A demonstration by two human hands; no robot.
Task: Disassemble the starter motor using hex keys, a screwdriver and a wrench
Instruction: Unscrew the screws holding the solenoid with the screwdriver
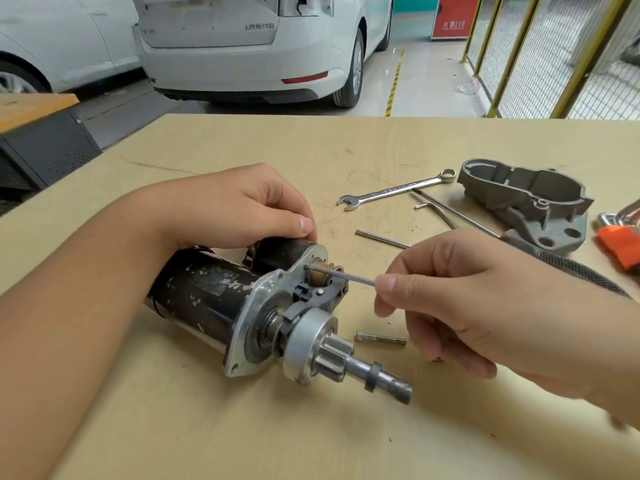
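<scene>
Left hand [242, 206]: curled over the solenoid, steadying the starter motor [249, 306] lying mid-table.
Right hand [460, 299]: pinching a hex key [346, 274] whose tip sits at a flange screw.
Risk: shallow seating could cam out and round the socket.
Risk: a freed screw may roll away.
Around: loose bolt [380, 338] just beside the pinion; wrench [394, 190], removed nose housing [530, 202] well apart, nothing blocking.

A pale wooden desk [207, 150] stands in a garage; beyond it, white cars [263, 46] on grey floor [426, 81], yellow-framed mesh fencing [554, 53] right, red cabinet [453, 15] behind.
</scene>
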